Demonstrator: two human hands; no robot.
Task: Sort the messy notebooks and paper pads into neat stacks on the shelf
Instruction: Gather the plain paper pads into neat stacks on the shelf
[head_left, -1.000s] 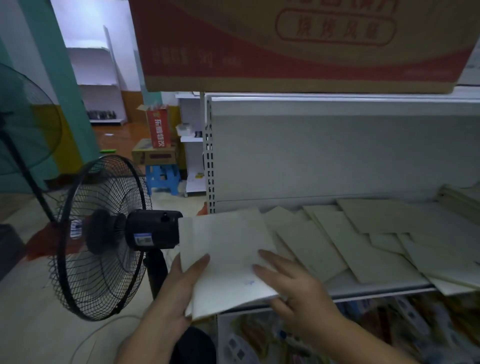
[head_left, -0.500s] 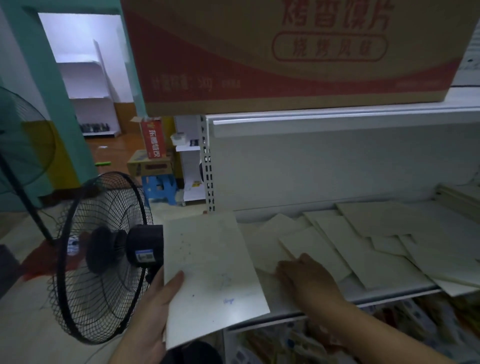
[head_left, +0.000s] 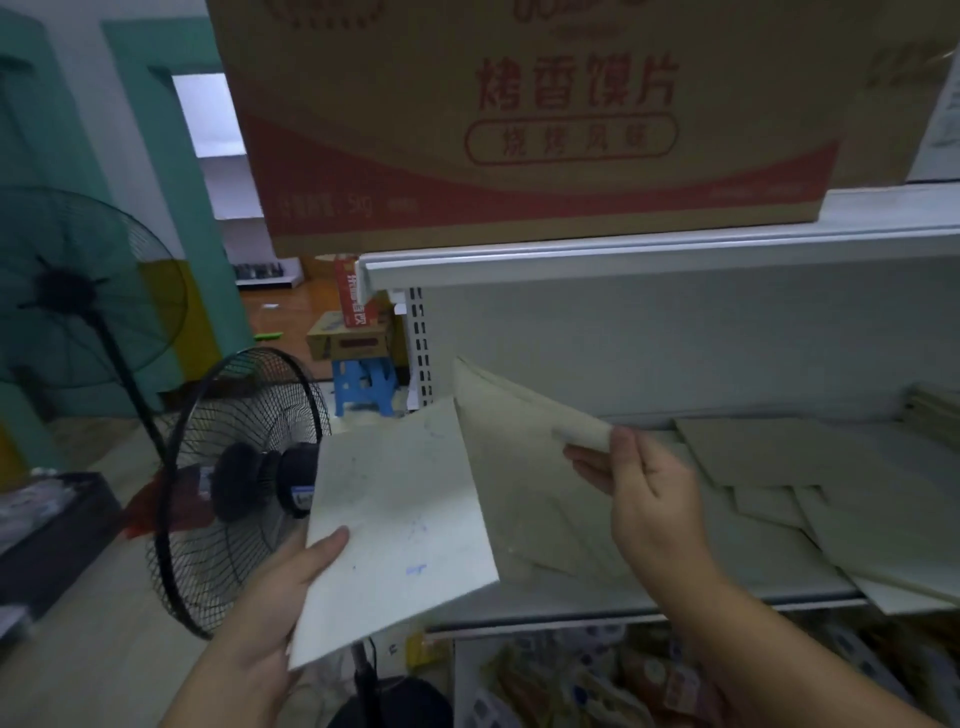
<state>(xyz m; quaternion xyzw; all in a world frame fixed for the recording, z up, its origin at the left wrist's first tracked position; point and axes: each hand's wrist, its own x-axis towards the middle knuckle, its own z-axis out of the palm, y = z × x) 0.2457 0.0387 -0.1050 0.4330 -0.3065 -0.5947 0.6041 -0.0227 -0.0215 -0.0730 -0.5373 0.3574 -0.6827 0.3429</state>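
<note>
The left grip (head_left: 270, 623) holds a pale pad (head_left: 400, 530) by its lower left edge, thumb curled over the cover and fingers hidden beneath. The pad is off the shelf's left end, tilted, its cover off-white with faint smudges and small blue ink marks. The right grip (head_left: 654, 509) pinches the upper right corner of a greyish notebook (head_left: 524, 493), which bends at that corner. The notebook is raised over the shelf (head_left: 675, 603), its left edge just behind the pad's right edge. Further right, loose pads (head_left: 779, 457) lie flat on the shelf, overlapping at odd angles, one jutting past the front rim. A carton (head_left: 519, 130) sits on the shelf above. A black fan (head_left: 234, 483) stands to the left.
</note>
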